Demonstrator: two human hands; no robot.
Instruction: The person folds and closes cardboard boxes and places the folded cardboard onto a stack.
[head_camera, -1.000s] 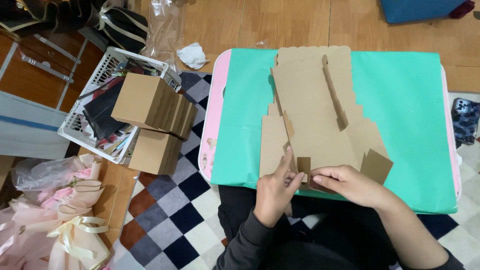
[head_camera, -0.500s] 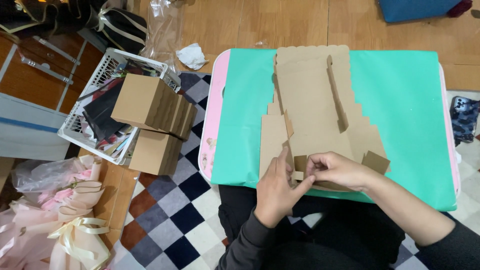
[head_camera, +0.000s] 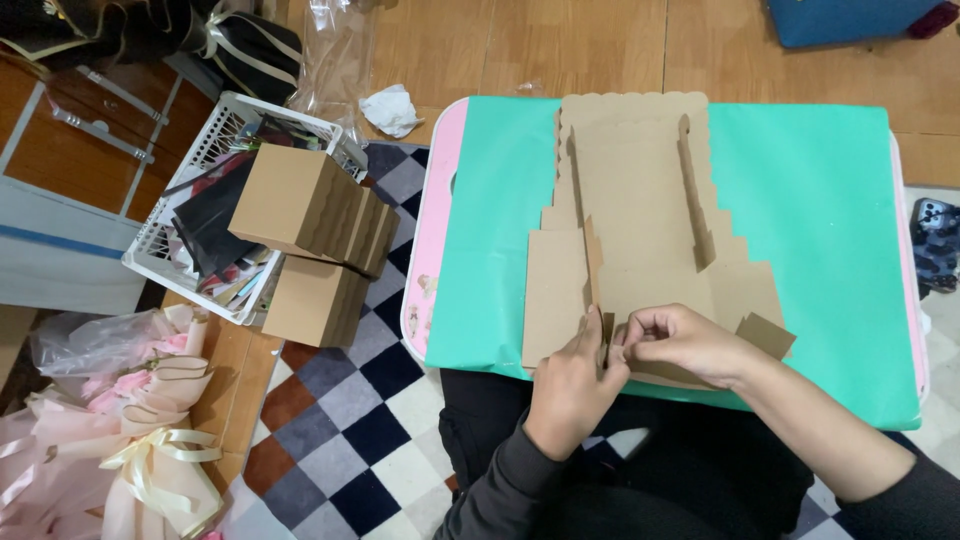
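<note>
— Folding something, are they? What's in front of them?

— Flat brown cardboard box blank (head_camera: 640, 220), lying on a green mat (head_camera: 820, 220) that covers a small pink-edged table (head_camera: 440, 200). The cardboard runs from the far edge of the mat to the near edge, with scalloped trim at the far end and two side flaps standing up.

— And the hands?

— Both at the near edge. The left hand (head_camera: 575, 385) has its fingers curled, pressing against a small upright tab of the cardboard near the left flap. The right hand (head_camera: 690, 345) has its fingers bent in, pinching that same tab from the other side. The two hands are touching each other there. Dark sleeves on both arms.

— Anything else lying about?

— To the left of the table, on the floor, a white plastic basket (head_camera: 165, 250) full of dark odds and ends. Two finished brown boxes (head_camera: 310, 240) sit stacked against it, on its table side. A crumpled white paper (head_camera: 392, 108) lies on the wooden floor beyond them. Near the bottom left corner there's a bundle of pink wrapping with cream ribbon (head_camera: 140, 460). Under the table, a checked rug (head_camera: 350, 400).
</note>
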